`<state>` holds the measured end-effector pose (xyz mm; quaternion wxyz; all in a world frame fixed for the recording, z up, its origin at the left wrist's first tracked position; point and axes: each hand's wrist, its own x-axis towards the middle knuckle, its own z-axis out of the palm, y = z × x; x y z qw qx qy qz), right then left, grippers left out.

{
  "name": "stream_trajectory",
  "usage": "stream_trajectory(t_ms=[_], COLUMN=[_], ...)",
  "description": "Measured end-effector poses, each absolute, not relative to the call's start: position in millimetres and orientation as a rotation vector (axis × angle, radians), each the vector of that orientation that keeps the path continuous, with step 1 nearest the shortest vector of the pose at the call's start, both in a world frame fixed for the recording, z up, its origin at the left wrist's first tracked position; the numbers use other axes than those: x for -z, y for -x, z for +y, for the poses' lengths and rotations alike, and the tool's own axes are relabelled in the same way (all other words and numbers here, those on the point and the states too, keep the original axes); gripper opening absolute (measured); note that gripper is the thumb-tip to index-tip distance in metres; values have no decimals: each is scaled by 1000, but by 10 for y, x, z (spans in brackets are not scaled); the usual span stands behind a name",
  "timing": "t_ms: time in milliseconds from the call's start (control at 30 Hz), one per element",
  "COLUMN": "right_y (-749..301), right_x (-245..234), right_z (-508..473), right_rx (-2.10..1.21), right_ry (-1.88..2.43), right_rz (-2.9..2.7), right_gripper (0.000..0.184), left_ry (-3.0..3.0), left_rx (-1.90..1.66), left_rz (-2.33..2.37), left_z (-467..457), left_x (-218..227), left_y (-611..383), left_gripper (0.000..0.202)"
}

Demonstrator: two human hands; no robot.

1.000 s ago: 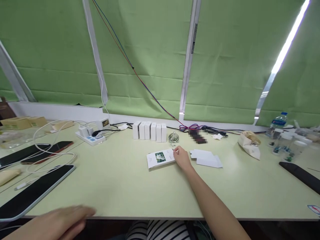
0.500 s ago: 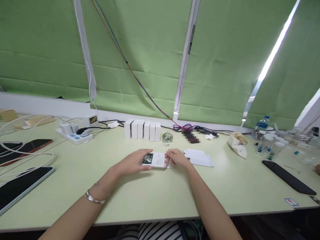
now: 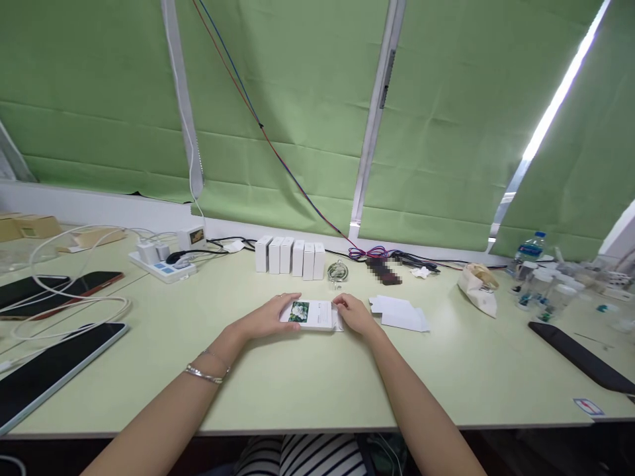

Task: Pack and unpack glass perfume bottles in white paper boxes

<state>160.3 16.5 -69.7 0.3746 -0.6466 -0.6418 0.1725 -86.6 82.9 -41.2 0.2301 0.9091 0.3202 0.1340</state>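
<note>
A small white box [image 3: 315,316] with printed text and a picture of a white flower lies on the table in front of me. My left hand [image 3: 268,318] clasps its left end, thumb along the near side and fingers along the far side. At the right end, a pale flap [image 3: 339,322] sticks out. My right hand [image 3: 353,313] is closed there, its bent fingers at the flap and partly hiding it. Beyond the hands stands a small clear glass item [image 3: 338,271]. Right of my right hand lies an unfolded white carton [image 3: 401,313], flat on the table.
Several white boxes [image 3: 290,258] stand in a row at the back. To the left are a power strip [image 3: 163,266], white cables and dark tablets [image 3: 59,370]. On the right sit a paper bag [image 3: 477,288], clear jars [image 3: 543,291], a water bottle [image 3: 530,250] and a long black item [image 3: 580,354].
The view has shifted slightly, so the scene sits further right. My right hand has drawn back a little from the box's right end, which shows more now. My left hand keeps its grip.
</note>
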Motion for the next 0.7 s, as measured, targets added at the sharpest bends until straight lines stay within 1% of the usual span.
stream_trajectory(t_ms=[133, 400, 700], right_y=[-1591, -1623, -1630], right_x=[697, 729, 697], right_z=[166, 182, 166], right_rx=[-448, -473, -512], right_ry=[1652, 1577, 1541], right_rz=[-1679, -1783, -1845], right_gripper=[25, 37, 40], left_ry=[-2471, -2461, -2451], left_rx=[-365, -382, -384], left_rz=[905, 931, 934], left_z=[845, 852, 854], left_x=[421, 422, 382], left_y=[874, 879, 898], left_gripper=[85, 81, 79])
